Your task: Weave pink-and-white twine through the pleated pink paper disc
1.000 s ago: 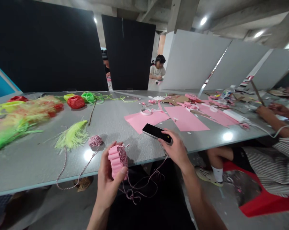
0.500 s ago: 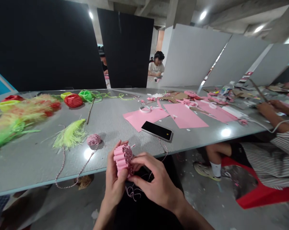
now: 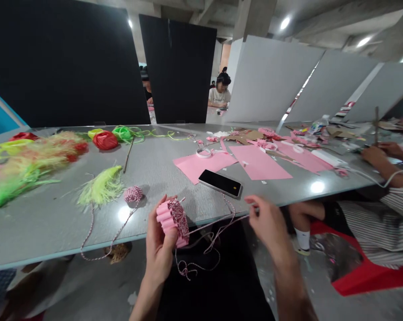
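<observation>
Piece of pink rolled paper-like ribs (image 3: 166,216), chunky, with speckled red-and-white cord packed on one side, sits in the left hand (image 3: 159,249), just off the near edge of the grey, shiny surface (image 3: 154,165); thumb and fingers clamped on it, ribs toward the thumb, cord side facing right. Right hand (image 3: 268,223) well apart from it, out to the right, fingers curled in, looks closed on a run of thin red-and-white twisted cord (image 3: 208,225) stretched across from the piece; exact fingertip contact blurred. Progress, judged from this view: ribs set side by side along the visible edge, corded side looks well filled, so the main body seems largely made; slack not taken up, loops and a small tangle (image 3: 188,269) hang below, a short end sticks up at the top, no tidy finish showing; far side of the piece hidden, can't tell. Nearby on the surface: black-screened phone (image 3: 220,183) beyond the right hand, round ball of matching cord (image 3: 133,194) left of the piece, lime-green feathery fringe (image 3: 103,187) farther left, white ring-shaped roll (image 3: 204,153) on pink paper (image 3: 191,165)
</observation>
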A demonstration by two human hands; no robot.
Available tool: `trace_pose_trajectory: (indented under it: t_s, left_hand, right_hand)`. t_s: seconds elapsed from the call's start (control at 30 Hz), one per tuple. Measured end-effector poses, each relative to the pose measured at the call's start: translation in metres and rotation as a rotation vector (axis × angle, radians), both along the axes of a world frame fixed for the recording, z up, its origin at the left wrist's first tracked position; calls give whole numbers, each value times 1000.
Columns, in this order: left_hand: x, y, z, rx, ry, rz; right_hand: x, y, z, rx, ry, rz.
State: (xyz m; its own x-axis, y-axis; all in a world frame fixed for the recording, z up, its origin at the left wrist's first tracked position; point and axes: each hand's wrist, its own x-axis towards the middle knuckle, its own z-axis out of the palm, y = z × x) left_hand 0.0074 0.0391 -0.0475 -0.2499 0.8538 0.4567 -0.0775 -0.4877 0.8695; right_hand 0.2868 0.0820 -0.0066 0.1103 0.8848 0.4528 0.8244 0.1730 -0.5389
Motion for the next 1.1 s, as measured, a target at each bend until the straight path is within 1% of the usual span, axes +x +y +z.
trace_pose_trajectory:
  t_s: [0.03, 0.07, 0.1, 0.13, 0.17, 0.2, 0.23, 0.27, 0.3, 0.37, 0.4, 0.47, 0.53, 0.63, 0.73, 0.87, 0.9, 0.93, 0.97, 1.0, 1.03, 1.1]
  left_hand:
    - [0, 0, 0, 1, 4, -7]
    - [1, 1, 0, -1, 8, -14]
    - [1, 2, 1, -6, 13, -18]
    - [2, 2, 2, -13, 21, -20]
    - [3, 2, 3, -16, 33, -21]
    - [3, 3, 4, -16, 48, -21]
    - [3, 3, 5, -16, 63, -19]
    - [3, 2, 6, -15, 77, -19]
    - [3, 2, 7, -17, 86, -19]
    - [2, 2, 7, -25, 86, -14]
    - [2, 2, 6, -32, 82, -11]
    - [1, 2, 5, -41, 76, -6]
    - [1, 2, 4, -40, 77, -2]
    - [2, 3, 5, -30, 81, -4]
    - [3, 3, 7, -18, 88, -5]
    - [5, 4, 9, -8, 102, -9]
    - [5, 4, 9, -9, 100, -13]
    - [5, 4, 9, -11, 96, -16]
    - [5, 4, 9, -14, 90, -16]
    - [5, 3, 9, -17, 81, -16]
    - [4, 3, 9, -19, 69, -15]
    - [4, 2, 8, -25, 50, -13]
  right_hand:
    - [14, 3, -1, -4, -11, -62]
    - [21, 4, 1, -2, -22, -90]
    - [21, 1, 3, 11, -13, -52]
    - [14, -4, 7, 29, 15, 38]
    - [1, -11, 12, 48, 55, 182]
    - [-17, -19, 17, 56, 117, 358]
    - [-38, -26, 21, 33, 183, 517]
    - [-58, -33, 25, -2, 235, 642]
    - [-77, -38, 27, -20, 280, 703]
    - [-103, -42, 27, -30, 343, 746]
    - [-110, -42, 25, -29, 365, 751]
    - [-111, -39, 21, -35, 395, 763]
    - [-103, -36, 17, -58, 397, 777]
    - [-87, -31, 17, -54, 380, 721]
    - [-85, -31, 19, -71, 398, 677]
    - [-97, -31, 18, -124, 338, 773]
    - [-94, -30, 16, -124, 310, 779]
    - [-88, -28, 13, -125, 279, 753]
    - [-76, -25, 10, -129, 242, 684]
    - [-60, -21, 6, -134, 195, 576]
    - [-42, -17, 2, -136, 138, 428]
    - [-4, -10, -4, -116, 8, 87]
